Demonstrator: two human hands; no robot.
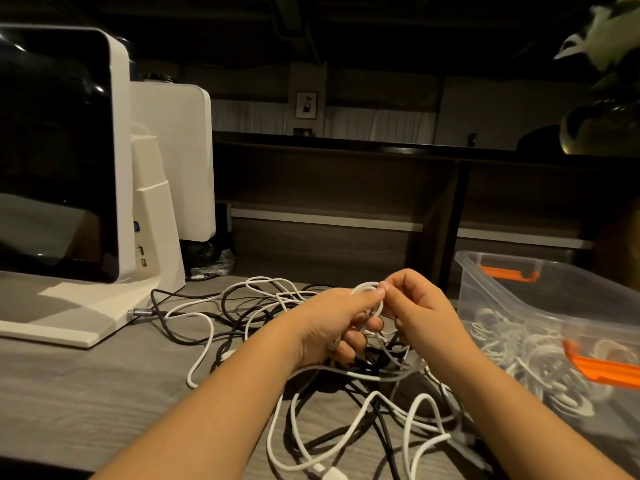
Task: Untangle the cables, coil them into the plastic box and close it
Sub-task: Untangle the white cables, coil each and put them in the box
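Note:
A tangle of white and black cables [263,306] sprawls over the grey desk in front of me. My left hand [332,323] grips a small white coil [369,289] lifted above the tangle. My right hand [420,306] pinches the same white cable at the coil's top, fingertips meeting my left thumb. More white cable loops [346,441] lie near the front edge. The clear plastic box [540,306] with orange latches [602,370] stands open at the right, with several coiled white cables [530,355] inside. No lid is in view.
A white monitor [62,150] on its stand takes up the left of the desk, a second white unit [180,157] behind it. A black cable [162,317] with a metal plug runs to the monitor base. A dark vase with a plant [602,126] stands at far right.

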